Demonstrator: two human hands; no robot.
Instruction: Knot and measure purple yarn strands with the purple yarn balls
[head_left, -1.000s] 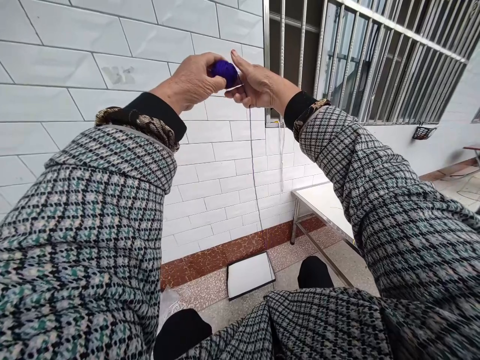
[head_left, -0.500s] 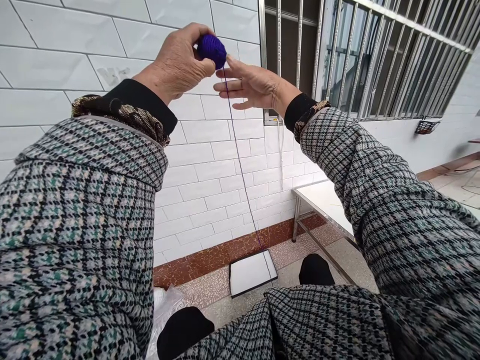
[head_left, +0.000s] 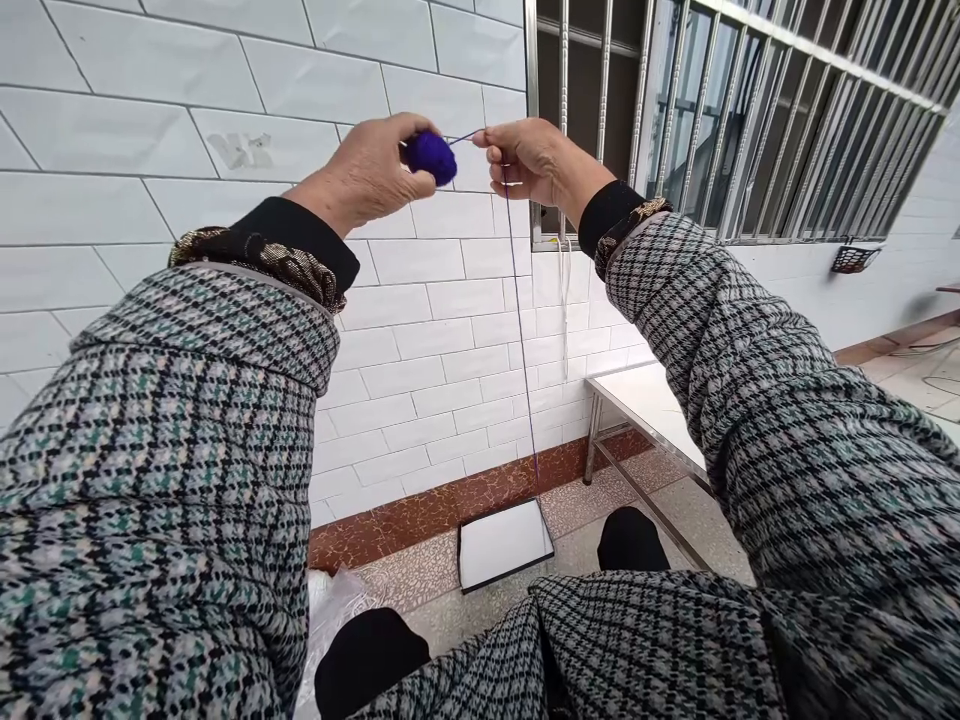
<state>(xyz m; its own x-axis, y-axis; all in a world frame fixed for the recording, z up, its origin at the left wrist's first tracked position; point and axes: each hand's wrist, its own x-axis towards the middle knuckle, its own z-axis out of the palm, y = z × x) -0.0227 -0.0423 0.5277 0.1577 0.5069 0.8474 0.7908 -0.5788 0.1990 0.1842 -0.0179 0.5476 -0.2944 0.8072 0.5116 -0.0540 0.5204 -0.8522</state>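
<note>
Purple yarn ball [head_left: 430, 157] sits gripped in the left hand [head_left: 365, 177], raised before the tiled wall [head_left: 225, 90]; the right hand [head_left: 529, 160], flat and open half a second ago, now pinches the strand [head_left: 517, 330] taut, its fingers closed.

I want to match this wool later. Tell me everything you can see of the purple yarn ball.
The purple yarn ball is small, round and deep violet, wound of thin fuzzy-looking thread. The left hand holds it up in front of the white tiled wall, fingers wrapped round its near side. A strand runs from its top to the right hand, which pinches it, then hangs down towards the white board on the floor.
</note>
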